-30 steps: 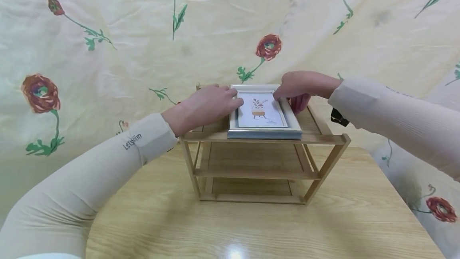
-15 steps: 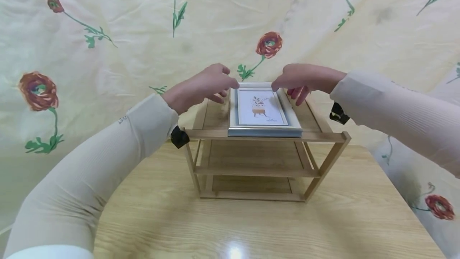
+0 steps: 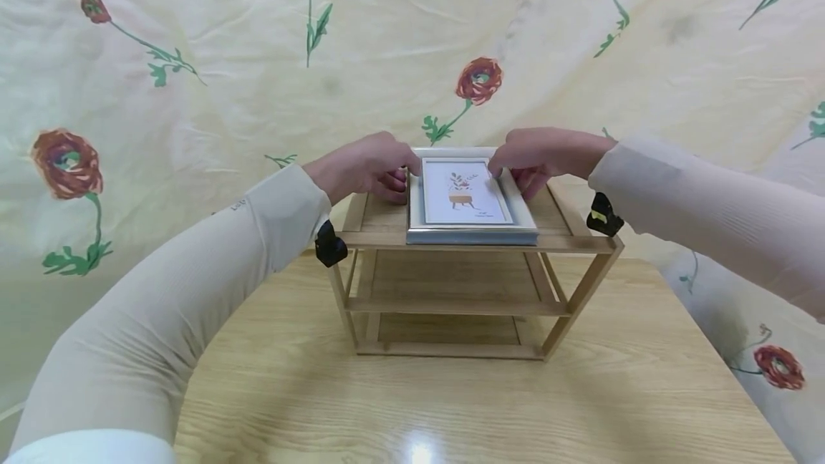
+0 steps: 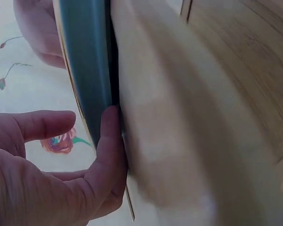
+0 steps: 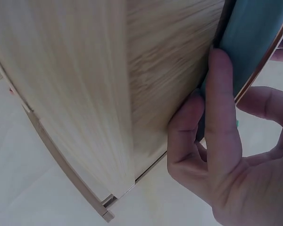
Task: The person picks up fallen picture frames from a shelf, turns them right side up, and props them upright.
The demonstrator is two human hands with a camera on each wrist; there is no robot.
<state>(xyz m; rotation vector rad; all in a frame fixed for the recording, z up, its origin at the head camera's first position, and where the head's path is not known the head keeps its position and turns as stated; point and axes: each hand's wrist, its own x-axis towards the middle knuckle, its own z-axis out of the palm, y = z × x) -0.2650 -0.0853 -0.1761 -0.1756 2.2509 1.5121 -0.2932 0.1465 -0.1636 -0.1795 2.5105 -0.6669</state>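
A silvery-white picture frame with a plant drawing lies flat on the top tier of a small wooden rack. My left hand grips its left side, thumb over the rim, fingers curled down beside it. On the opposite side my right hand holds the frame the same way, its thumb on the right border. In the left wrist view, fingers of the left hand press where the frame's blue-grey side meets the wood. The right wrist view has the right hand's fingertips against that same low edge.
The rack has two lower tiers and stands on a light wooden table. Behind it hangs a cream cloth printed with red flowers. Black straps circle both wrists.
My left hand lifted off the frame's left side, fingers spread, then came back down to grip it. The right hand rose a little and lowered again. The frame stays in place.
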